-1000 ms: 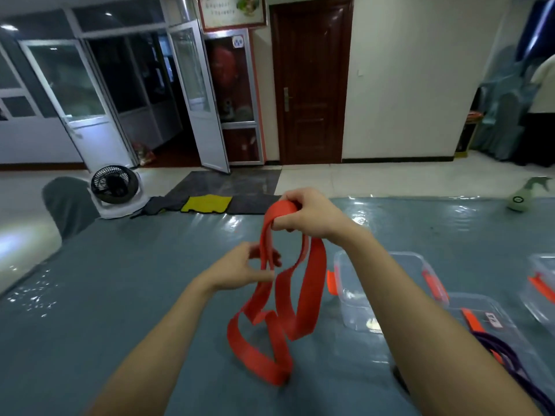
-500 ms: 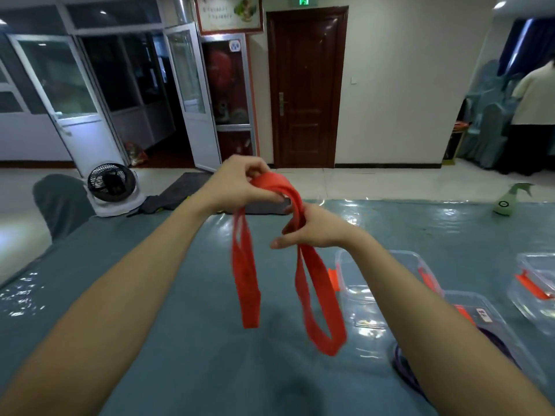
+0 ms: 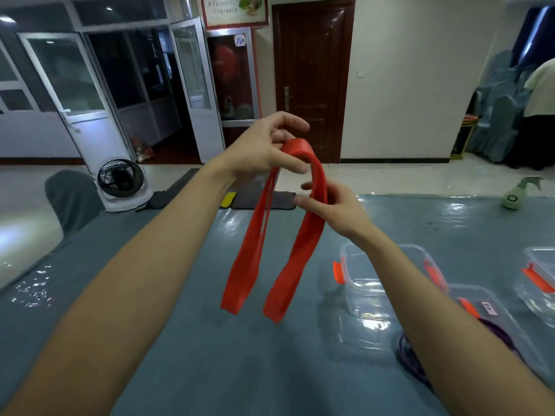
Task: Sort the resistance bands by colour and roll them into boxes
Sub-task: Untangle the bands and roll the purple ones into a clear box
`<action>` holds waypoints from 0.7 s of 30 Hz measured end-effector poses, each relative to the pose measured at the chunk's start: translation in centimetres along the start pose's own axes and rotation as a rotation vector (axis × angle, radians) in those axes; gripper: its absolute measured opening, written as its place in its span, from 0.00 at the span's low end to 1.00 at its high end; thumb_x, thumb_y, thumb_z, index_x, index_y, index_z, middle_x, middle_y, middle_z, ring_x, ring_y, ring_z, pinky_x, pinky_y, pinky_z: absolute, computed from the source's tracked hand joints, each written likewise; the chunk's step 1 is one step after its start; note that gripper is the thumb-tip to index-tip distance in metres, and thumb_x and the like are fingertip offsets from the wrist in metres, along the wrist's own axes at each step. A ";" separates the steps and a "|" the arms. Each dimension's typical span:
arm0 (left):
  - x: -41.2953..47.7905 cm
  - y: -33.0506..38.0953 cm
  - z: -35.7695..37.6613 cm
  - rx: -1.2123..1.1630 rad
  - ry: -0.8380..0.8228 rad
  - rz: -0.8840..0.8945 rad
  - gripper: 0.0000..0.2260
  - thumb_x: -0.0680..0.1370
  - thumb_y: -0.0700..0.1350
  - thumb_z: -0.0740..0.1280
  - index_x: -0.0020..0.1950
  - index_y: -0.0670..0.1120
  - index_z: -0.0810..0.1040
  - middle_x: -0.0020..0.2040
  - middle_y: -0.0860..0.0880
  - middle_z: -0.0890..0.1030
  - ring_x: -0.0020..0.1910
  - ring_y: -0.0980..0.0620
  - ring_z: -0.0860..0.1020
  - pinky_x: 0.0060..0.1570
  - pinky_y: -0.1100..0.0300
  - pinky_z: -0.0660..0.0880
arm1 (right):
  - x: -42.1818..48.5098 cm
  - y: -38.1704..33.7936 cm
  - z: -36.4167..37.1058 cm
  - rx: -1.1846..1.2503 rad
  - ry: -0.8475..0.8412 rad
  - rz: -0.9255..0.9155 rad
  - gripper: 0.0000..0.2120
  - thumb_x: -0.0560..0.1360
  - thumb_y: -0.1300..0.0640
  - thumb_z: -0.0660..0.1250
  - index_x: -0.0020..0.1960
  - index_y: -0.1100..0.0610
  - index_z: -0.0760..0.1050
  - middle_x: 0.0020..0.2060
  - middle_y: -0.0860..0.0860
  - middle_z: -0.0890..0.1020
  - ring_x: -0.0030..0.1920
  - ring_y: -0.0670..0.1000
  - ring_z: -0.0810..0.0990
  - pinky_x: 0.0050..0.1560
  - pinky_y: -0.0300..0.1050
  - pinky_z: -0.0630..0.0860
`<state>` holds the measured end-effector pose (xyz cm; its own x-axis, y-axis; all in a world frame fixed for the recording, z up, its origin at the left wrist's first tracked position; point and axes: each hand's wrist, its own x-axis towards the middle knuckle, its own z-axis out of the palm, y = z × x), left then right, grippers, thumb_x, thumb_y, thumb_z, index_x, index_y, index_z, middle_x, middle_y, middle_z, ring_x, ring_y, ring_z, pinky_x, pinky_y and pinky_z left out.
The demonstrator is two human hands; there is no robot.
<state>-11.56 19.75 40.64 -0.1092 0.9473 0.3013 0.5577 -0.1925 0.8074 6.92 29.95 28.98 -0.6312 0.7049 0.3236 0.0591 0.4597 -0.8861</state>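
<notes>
Partly hidden | purple band behind right forearm | red band within fingers

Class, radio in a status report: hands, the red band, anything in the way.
Left hand pinches red band at its top fold. Right hand grips the right strand. Band hangs folded, unrolled. Clear box at right, path looks open.

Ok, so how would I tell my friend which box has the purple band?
Start at the big blue-grey table and look along its right side, where three clear boxes with orange clips stand. Pick the box nearest the person, at the lower right. It is the only one with a purple band coiled in it; no band shows in the middle box or the far-right box.
</notes>
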 end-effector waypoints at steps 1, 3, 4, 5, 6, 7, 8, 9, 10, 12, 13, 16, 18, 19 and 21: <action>0.2 0.2 1.0 -0.072 -0.045 0.009 0.32 0.67 0.40 0.86 0.68 0.53 0.79 0.54 0.44 0.88 0.56 0.46 0.88 0.63 0.51 0.83 | -1.1 0.9 -0.2 0.039 0.009 0.035 0.25 0.67 0.37 0.84 0.59 0.47 0.82 0.44 0.46 0.85 0.43 0.42 0.84 0.45 0.37 0.82; 0.7 0.8 3.4 -0.162 -0.067 0.047 0.29 0.69 0.38 0.84 0.67 0.52 0.80 0.56 0.43 0.86 0.56 0.47 0.88 0.60 0.54 0.82 | -3.7 3.2 -0.3 0.035 -0.008 0.122 0.41 0.61 0.33 0.85 0.68 0.45 0.78 0.55 0.44 0.86 0.52 0.39 0.86 0.54 0.38 0.82; 1.0 1.4 4.6 -0.196 -0.051 0.066 0.28 0.69 0.38 0.83 0.65 0.52 0.81 0.57 0.43 0.85 0.56 0.47 0.87 0.58 0.56 0.82 | -5.0 4.3 -0.3 0.007 -0.005 0.157 0.48 0.59 0.33 0.86 0.74 0.45 0.73 0.59 0.43 0.85 0.56 0.39 0.85 0.59 0.39 0.80; 1.2 2.2 5.7 -0.225 -0.028 0.082 0.26 0.69 0.39 0.83 0.64 0.52 0.82 0.58 0.44 0.84 0.57 0.47 0.87 0.55 0.57 0.83 | -6.2 5.5 -0.5 -0.015 0.018 0.179 0.53 0.58 0.34 0.87 0.78 0.45 0.70 0.62 0.43 0.83 0.60 0.39 0.83 0.63 0.40 0.78; 1.5 2.9 6.7 -0.245 -0.009 0.099 0.25 0.69 0.40 0.83 0.63 0.52 0.82 0.58 0.44 0.84 0.57 0.47 0.86 0.53 0.58 0.83 | -7.3 6.5 -0.7 -0.020 0.050 0.188 0.56 0.58 0.36 0.89 0.79 0.46 0.68 0.64 0.44 0.83 0.64 0.40 0.82 0.67 0.41 0.76; 1.7 3.7 7.6 -0.253 -0.001 0.116 0.24 0.70 0.40 0.84 0.63 0.52 0.82 0.58 0.43 0.84 0.57 0.46 0.86 0.54 0.57 0.83 | -8.3 7.4 -1.1 -0.015 0.079 0.193 0.57 0.57 0.38 0.89 0.80 0.46 0.67 0.65 0.43 0.82 0.65 0.40 0.81 0.69 0.41 0.75; 1.9 4.4 8.6 -0.247 -0.005 0.132 0.24 0.70 0.40 0.84 0.63 0.51 0.82 0.58 0.42 0.84 0.57 0.45 0.87 0.56 0.55 0.84 | -9.2 7.9 -1.5 -0.010 0.095 0.198 0.57 0.57 0.39 0.90 0.80 0.46 0.67 0.66 0.42 0.82 0.66 0.39 0.81 0.68 0.39 0.75; 2.0 5.1 9.7 -0.237 -0.012 0.145 0.24 0.71 0.40 0.84 0.63 0.50 0.82 0.58 0.39 0.84 0.57 0.43 0.87 0.59 0.53 0.84 | -10.0 8.3 -2.1 -0.004 0.095 0.207 0.57 0.57 0.40 0.90 0.79 0.45 0.67 0.66 0.40 0.82 0.66 0.38 0.81 0.66 0.36 0.76; 2.1 5.7 11.1 -0.231 -0.015 0.155 0.23 0.71 0.39 0.84 0.64 0.49 0.82 0.60 0.36 0.84 0.57 0.42 0.87 0.60 0.51 0.85 | -10.5 8.6 -2.6 0.003 0.087 0.215 0.54 0.57 0.41 0.90 0.78 0.46 0.69 0.64 0.41 0.83 0.64 0.38 0.82 0.63 0.33 0.77; 2.6 6.7 13.8 -0.230 0.013 0.162 0.22 0.72 0.39 0.84 0.63 0.48 0.82 0.62 0.34 0.83 0.57 0.43 0.87 0.63 0.48 0.85 | -11.4 9.3 -3.7 0.001 0.093 0.226 0.40 0.63 0.47 0.89 0.69 0.50 0.76 0.55 0.46 0.88 0.55 0.42 0.87 0.56 0.35 0.81; 2.8 6.9 14.6 -0.237 0.040 0.163 0.21 0.73 0.39 0.84 0.63 0.48 0.83 0.61 0.35 0.83 0.58 0.42 0.87 0.63 0.46 0.84 | -11.7 9.4 -4.3 -0.007 0.110 0.223 0.29 0.67 0.53 0.87 0.63 0.54 0.79 0.49 0.50 0.88 0.50 0.47 0.88 0.54 0.43 0.83; 3.7 6.1 16.5 -0.320 0.156 0.144 0.20 0.71 0.39 0.81 0.61 0.48 0.82 0.54 0.42 0.83 0.55 0.44 0.87 0.60 0.47 0.85 | -12.7 10.2 -10.2 -0.092 0.109 0.208 0.11 0.71 0.66 0.74 0.52 0.56 0.82 0.40 0.57 0.85 0.40 0.52 0.81 0.49 0.53 0.82; 3.3 3.9 16.7 -0.415 0.248 0.097 0.21 0.71 0.37 0.77 0.62 0.46 0.80 0.47 0.48 0.85 0.46 0.51 0.86 0.51 0.57 0.83 | -13.4 10.6 -16.2 -0.145 0.055 0.259 0.10 0.68 0.62 0.75 0.48 0.52 0.81 0.35 0.50 0.82 0.35 0.47 0.78 0.42 0.45 0.77; 2.8 2.4 17.1 -0.462 0.283 0.055 0.20 0.72 0.35 0.74 0.63 0.45 0.78 0.45 0.49 0.85 0.41 0.54 0.85 0.45 0.63 0.82 | -13.7 10.7 -19.1 -0.188 -0.001 0.283 0.10 0.66 0.57 0.75 0.47 0.53 0.81 0.34 0.48 0.82 0.33 0.45 0.78 0.40 0.44 0.76; 1.4 -0.6 19.3 -0.537 0.319 -0.042 0.20 0.74 0.32 0.69 0.65 0.44 0.76 0.43 0.49 0.85 0.35 0.58 0.83 0.36 0.70 0.77 | -14.1 11.2 -23.8 -0.354 -0.161 0.281 0.14 0.62 0.50 0.72 0.46 0.53 0.81 0.34 0.50 0.82 0.32 0.44 0.77 0.37 0.41 0.75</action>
<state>3.86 26.12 30.78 -0.4089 0.8495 0.3332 0.0656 -0.3368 0.9393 34.92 38.01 22.40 -0.6637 0.7480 0.0075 0.4862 0.4390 -0.7556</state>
